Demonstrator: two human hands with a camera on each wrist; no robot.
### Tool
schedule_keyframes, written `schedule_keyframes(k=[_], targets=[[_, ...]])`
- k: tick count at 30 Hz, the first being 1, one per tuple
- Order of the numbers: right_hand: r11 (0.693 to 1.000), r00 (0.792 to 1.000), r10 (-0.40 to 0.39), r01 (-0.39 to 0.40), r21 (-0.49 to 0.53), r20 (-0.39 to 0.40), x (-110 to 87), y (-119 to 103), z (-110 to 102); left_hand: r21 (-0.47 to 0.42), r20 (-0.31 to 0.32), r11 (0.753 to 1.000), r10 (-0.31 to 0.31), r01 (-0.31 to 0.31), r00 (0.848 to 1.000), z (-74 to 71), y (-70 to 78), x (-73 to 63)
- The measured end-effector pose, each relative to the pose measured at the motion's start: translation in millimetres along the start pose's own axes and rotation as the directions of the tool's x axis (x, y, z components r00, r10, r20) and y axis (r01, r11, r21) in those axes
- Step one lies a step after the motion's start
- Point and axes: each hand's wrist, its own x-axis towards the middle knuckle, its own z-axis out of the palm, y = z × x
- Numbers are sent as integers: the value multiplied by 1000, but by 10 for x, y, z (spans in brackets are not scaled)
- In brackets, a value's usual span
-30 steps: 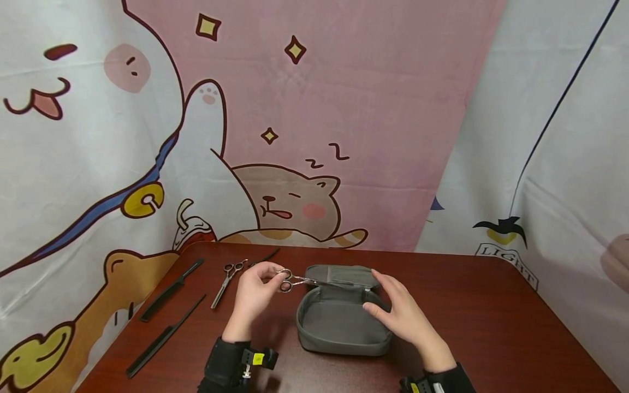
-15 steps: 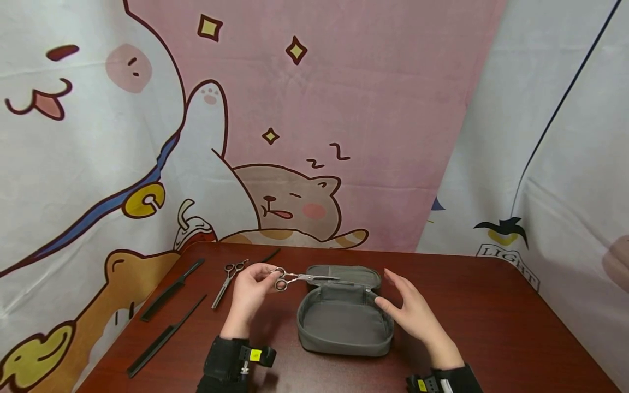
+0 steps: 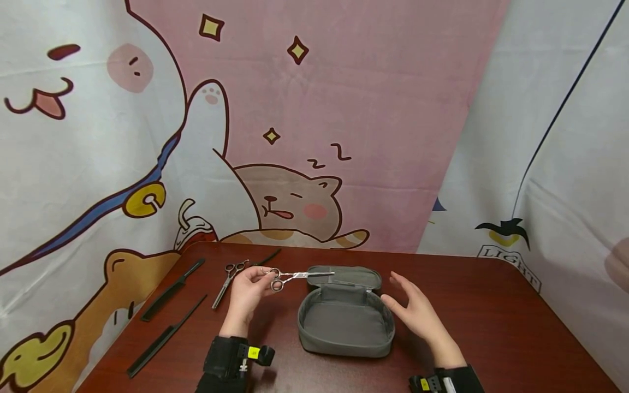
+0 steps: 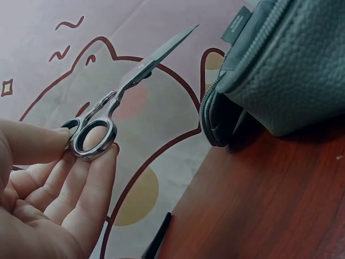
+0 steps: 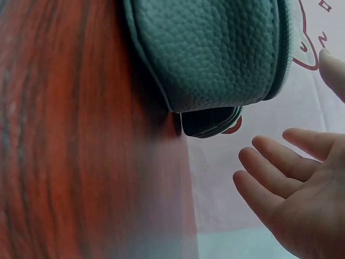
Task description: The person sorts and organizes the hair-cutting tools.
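Observation:
My left hand [image 3: 244,295] pinches a pair of silver hairdressing scissors [image 3: 296,276] at the finger rings, thumb on one side and fingers on the other. The blades point right and overlap the lid of a grey zip case in the head view. In the left wrist view the scissors [image 4: 126,89] are almost closed and aim at the case. That case [image 3: 344,346] lies unzipped, its lid folded back toward the wall and its bottom bare inside. My right hand [image 3: 420,314] hovers just right of the case, fingers spread and holding nothing; the right wrist view shows the palm [image 5: 307,199] apart from the case.
Left of my left hand lie thinning scissors [image 3: 227,284], a black comb [image 3: 172,290] and a black tail comb [image 3: 164,341]. Another thin dark tool [image 3: 267,256] lies behind that hand. A cartoon cloth [image 3: 383,136] hangs behind the brown table [image 3: 491,316].
My left hand has drawn the scissors a little to the left, and more of their blades shows over the lid. My right hand has moved off the case to the right.

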Motion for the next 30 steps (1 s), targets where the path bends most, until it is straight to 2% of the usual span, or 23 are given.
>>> schedule_keyframes(k=[5, 11, 20, 30], targets=[[999, 999, 33, -33, 20, 14, 13, 6, -17, -47, -16, 998, -40, 39, 999, 5, -58, 26], [997, 997, 66, -67, 45, 25, 25, 10, -31, -87, -45, 995, -53, 49, 998, 32, -111, 58], [991, 996, 88, -90, 96, 26, 45, 79, -9, -80, -54, 995, -58, 54, 997, 83, -158, 77], [964, 976, 204, -213, 157, 74, 154, 113, -24, -117, -33, 990, -84, 80, 996, 140, -164, 161]])
